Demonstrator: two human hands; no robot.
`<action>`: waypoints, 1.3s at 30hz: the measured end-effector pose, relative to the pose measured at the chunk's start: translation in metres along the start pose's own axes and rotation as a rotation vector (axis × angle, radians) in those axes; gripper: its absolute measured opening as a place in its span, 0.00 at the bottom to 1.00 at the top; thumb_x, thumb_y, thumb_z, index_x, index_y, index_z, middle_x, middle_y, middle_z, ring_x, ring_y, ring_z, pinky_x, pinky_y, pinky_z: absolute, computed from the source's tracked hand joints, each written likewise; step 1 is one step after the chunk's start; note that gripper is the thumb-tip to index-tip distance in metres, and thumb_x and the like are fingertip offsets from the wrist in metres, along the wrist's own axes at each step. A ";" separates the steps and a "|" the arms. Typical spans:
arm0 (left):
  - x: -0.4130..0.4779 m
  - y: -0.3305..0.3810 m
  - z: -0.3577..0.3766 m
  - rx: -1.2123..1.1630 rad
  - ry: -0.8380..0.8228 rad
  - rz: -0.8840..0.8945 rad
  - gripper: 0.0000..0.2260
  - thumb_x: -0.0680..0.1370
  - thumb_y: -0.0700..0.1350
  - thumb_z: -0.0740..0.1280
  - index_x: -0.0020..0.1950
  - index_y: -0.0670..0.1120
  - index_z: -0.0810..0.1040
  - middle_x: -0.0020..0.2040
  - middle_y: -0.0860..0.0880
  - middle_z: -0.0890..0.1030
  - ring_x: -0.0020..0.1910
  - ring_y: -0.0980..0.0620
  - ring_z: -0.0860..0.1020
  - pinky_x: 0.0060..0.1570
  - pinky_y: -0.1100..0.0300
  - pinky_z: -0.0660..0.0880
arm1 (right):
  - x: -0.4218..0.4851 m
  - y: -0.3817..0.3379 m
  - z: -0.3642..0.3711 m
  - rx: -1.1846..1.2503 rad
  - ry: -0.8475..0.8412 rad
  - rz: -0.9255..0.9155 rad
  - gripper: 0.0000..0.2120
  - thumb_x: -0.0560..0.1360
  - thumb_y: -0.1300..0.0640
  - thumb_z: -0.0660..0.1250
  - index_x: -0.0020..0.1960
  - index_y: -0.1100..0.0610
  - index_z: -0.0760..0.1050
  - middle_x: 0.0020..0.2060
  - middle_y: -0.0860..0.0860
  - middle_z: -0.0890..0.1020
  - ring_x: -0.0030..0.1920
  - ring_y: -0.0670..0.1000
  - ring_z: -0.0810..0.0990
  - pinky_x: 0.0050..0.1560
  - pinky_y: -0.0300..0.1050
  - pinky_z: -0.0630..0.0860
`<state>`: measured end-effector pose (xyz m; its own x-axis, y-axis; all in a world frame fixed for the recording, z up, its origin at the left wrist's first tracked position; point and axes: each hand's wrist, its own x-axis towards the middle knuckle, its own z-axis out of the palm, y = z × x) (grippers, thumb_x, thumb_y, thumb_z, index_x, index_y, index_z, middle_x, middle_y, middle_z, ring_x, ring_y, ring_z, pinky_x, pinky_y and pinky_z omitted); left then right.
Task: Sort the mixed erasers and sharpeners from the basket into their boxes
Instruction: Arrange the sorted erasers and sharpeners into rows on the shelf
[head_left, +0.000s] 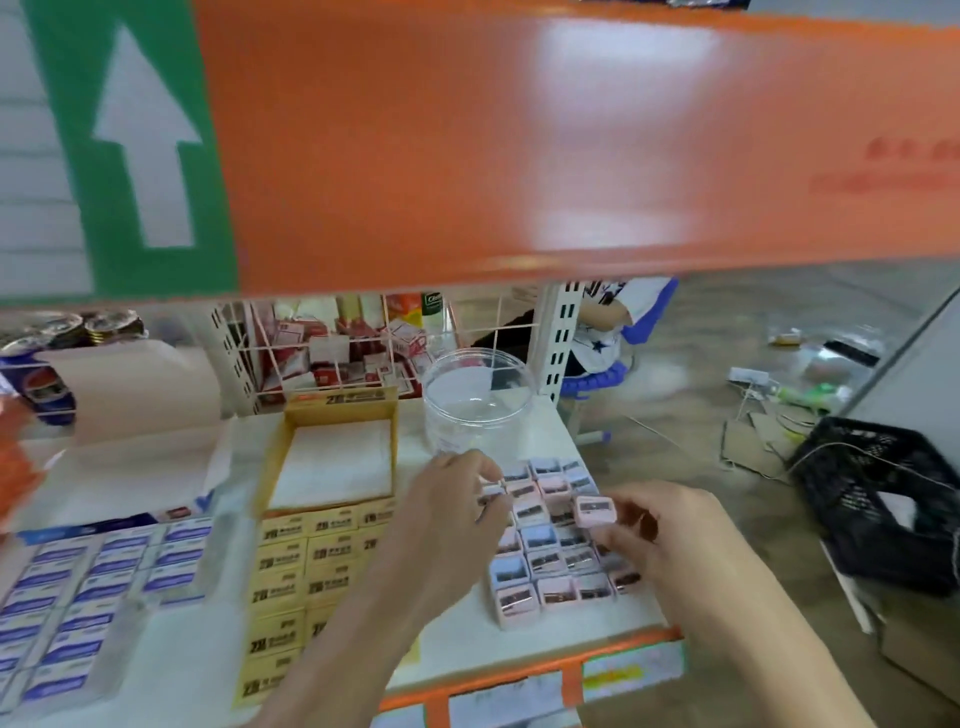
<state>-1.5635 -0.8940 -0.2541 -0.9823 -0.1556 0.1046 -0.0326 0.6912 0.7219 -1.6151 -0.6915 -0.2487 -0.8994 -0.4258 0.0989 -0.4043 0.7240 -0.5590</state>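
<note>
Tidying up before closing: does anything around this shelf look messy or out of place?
Yes: flattened cardboard scraps and loose packaging lie scattered on the floor to the right of the shelf, near a black crate.

The white shelf (467, 639) carries a yellow box (340, 402), blue-labelled erasers (88, 597), rows of sharpeners (545, 566) and a clear jar (478, 400) behind them.
</note>
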 end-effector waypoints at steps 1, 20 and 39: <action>-0.001 -0.003 0.000 0.028 0.022 -0.019 0.08 0.80 0.51 0.63 0.59 0.53 0.73 0.49 0.60 0.69 0.45 0.63 0.73 0.43 0.67 0.69 | 0.003 0.004 0.002 -0.034 -0.011 0.018 0.05 0.73 0.53 0.71 0.40 0.45 0.78 0.34 0.43 0.77 0.36 0.38 0.74 0.36 0.32 0.70; -0.003 -0.006 0.010 0.051 -0.062 -0.184 0.09 0.76 0.52 0.68 0.53 0.54 0.71 0.47 0.57 0.73 0.47 0.59 0.74 0.50 0.61 0.74 | 0.028 0.013 0.035 -0.187 -0.029 -0.017 0.06 0.75 0.50 0.67 0.42 0.51 0.79 0.39 0.45 0.78 0.45 0.51 0.78 0.39 0.42 0.66; -0.068 -0.048 -0.098 0.538 0.240 -0.169 0.22 0.80 0.59 0.56 0.74 0.61 0.58 0.75 0.57 0.55 0.73 0.56 0.51 0.71 0.59 0.52 | 0.032 -0.132 0.091 -0.198 0.000 -0.371 0.21 0.68 0.54 0.74 0.60 0.55 0.76 0.56 0.54 0.77 0.54 0.59 0.78 0.51 0.53 0.78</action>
<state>-1.4773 -0.9862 -0.2285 -0.8882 -0.4058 0.2155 -0.3344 0.8926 0.3023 -1.5759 -0.8499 -0.2469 -0.6871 -0.6770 0.2639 -0.7247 0.6121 -0.3166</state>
